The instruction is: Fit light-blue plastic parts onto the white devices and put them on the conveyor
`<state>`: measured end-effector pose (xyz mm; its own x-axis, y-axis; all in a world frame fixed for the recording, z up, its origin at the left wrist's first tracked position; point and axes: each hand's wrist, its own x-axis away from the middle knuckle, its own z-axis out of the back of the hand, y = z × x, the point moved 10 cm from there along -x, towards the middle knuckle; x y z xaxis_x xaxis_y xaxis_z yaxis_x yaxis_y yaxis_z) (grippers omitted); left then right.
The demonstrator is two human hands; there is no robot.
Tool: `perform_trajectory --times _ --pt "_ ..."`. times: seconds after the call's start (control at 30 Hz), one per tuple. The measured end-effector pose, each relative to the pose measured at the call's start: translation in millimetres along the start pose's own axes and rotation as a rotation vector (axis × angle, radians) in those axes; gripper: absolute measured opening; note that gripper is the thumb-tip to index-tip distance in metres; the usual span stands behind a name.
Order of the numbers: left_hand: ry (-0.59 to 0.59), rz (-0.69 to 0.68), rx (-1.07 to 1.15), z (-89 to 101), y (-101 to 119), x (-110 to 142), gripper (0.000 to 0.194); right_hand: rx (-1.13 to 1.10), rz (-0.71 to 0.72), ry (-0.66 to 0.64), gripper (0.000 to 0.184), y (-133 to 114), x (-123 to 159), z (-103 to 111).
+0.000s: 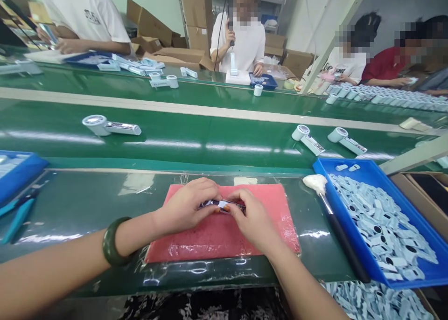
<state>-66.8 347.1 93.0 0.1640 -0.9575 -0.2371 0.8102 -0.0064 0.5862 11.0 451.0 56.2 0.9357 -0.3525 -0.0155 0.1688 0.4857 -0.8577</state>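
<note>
Gripping a small dark part (222, 204) from both ends, the left hand (187, 205) and the right hand (251, 219) meet at the centre of the frame, fingers clenched around it just above a pink mat (224, 238). A green bangle (112, 241) circles the left wrist. At lower right, a blue tray (402, 275) holds many pale small pieces, and a brush (331, 208) lies along its left edge. Blue pliers (17, 212) rest at the left edge. Beyond, white handheld devices (110, 125) lie on the green conveyor belt (196, 138), where other people work along the upper frame.
</note>
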Motion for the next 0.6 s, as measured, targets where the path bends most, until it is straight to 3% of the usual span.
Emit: perform_trajectory --times 0.13,0.23,0.43,0.6 --pt "-0.044 0.001 -0.075 0.2 12 6 0.012 0.046 0.025 -0.083 0.03 -1 9 -9" --pt "-0.071 0.028 -0.16 -6.6 19 16 0.015 0.128 0.078 -0.135 0.032 -11 19 -13" --pt "0.071 0.08 -0.275 -12.7 24 27 0.018 0.145 0.089 -0.117 0.029 -12 20 -19" --pt "-0.045 0.093 -0.228 -17.4 20 18 0.016 0.181 0.169 -0.114 0.027 -10 19 -22"
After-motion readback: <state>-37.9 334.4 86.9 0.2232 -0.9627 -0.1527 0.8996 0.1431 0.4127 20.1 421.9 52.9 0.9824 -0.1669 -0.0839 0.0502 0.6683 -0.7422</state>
